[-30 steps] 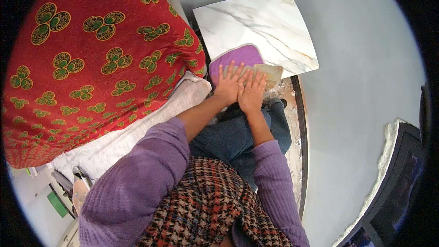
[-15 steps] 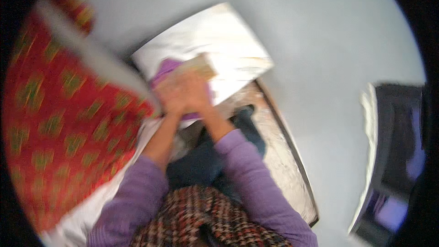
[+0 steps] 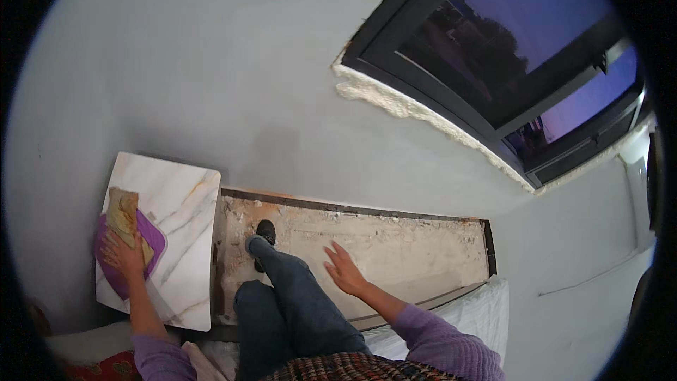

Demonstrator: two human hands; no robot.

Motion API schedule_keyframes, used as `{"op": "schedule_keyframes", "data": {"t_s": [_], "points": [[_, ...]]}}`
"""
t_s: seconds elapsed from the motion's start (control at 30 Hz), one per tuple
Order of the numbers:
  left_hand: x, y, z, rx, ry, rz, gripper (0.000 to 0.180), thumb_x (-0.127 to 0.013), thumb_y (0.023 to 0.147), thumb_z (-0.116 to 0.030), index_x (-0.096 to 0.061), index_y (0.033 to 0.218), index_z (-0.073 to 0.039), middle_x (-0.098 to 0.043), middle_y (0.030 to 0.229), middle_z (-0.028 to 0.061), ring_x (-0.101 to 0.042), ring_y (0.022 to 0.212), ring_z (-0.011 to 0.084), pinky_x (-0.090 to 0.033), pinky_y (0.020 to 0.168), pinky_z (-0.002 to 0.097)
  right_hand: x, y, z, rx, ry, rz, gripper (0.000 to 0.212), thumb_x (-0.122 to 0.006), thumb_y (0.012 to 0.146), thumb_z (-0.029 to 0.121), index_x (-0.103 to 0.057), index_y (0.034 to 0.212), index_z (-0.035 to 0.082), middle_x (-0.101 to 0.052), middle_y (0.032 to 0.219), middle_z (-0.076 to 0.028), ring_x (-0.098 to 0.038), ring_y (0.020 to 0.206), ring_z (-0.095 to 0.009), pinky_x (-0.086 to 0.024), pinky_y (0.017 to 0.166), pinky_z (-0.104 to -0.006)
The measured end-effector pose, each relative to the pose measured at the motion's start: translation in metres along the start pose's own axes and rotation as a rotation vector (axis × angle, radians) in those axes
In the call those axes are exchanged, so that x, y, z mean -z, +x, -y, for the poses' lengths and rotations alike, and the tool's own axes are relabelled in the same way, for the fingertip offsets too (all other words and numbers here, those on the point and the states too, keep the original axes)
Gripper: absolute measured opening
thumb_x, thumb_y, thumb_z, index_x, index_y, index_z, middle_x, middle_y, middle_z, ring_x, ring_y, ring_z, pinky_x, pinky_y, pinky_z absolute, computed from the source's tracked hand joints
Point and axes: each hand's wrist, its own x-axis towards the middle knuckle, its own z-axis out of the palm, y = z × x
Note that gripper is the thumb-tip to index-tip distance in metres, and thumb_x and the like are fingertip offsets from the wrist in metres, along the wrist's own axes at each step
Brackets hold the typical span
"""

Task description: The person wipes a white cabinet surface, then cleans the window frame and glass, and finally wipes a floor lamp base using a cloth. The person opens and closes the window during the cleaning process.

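Note:
My left hand (image 3: 125, 255) lies flat with spread fingers on a flat purple piece (image 3: 152, 231) with rounded corners; whether it is cloth or a pouch I cannot tell. Partly under the same hand is a creased, tan patterned piece (image 3: 123, 213), perhaps folded cloth, overlapping the purple one. Both rest on a white, marble-patterned tabletop (image 3: 185, 201) at the left. My right hand (image 3: 345, 271) is held out in the air, fingers stretched and nothing in it, to the right of my legs.
A dark-framed window (image 3: 486, 109) with a rough, foamy lower edge is at the upper right. Below the grey wall (image 3: 233, 63) runs a dusty floor strip (image 3: 395, 247) with debris along its dark edging. White plastic sheeting (image 3: 486, 310) lies at right; red patterned fabric (image 3: 106, 368) shows lower left.
My view has swung right, bringing the window and floor strip into sight. My right hand has left the purple and tan pieces and moved out to the right; my left hand stays on them.

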Motion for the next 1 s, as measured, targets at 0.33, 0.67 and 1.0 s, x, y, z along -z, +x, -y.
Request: {"op": "schedule_keyframes", "data": {"t_s": [0.33,0.67,1.0], "points": [[-0.014,-0.162,-0.003,-0.437,-0.184,-0.03,0.081,-0.047,0.099,-0.049,-0.02,0.157,0.001,-0.014,0.165,0.0208,-0.012,0.152,0.0384,-0.008,0.124,0.0508,-0.012,-0.071,0.033,0.196,-0.034,-0.037,0.052,-0.049,0.105,0.034,-0.046,0.142,-0.001,-0.031,0.153,-0.031,-0.031,0.143,-0.046,-0.028,0.118,-0.0497],[-0.011,-0.265,0.033,-0.488,-0.347,0.111,0.066,-0.062,0.094,-0.025,-0.037,0.15,0.0,-0.027,0.162,0.0169,-0.024,0.149,0.0344,-0.018,0.123,0.0449,0.025,-0.155,0.037,0.224,-0.021,-0.072,0.053,-0.046,0.106,0.038,-0.047,0.143,0.001,-0.031,0.154,-0.029,-0.031,0.143,-0.045,-0.031,0.117,-0.0493],[-0.022,-0.269,0.091,-0.087,-1.477,0.013,0.036,-0.062,0.097,-0.012,-0.057,0.128,0.005,-0.067,0.117,0.0148,-0.065,0.099,0.0276,-0.05,0.088,0.0366,0.01,-0.142,0.061,0.391,0.118,0.001,0.056,-0.045,0.106,0.041,-0.045,0.145,0.001,-0.034,0.155,-0.027,-0.037,0.141,-0.041,-0.034,0.115,-0.047]]}}
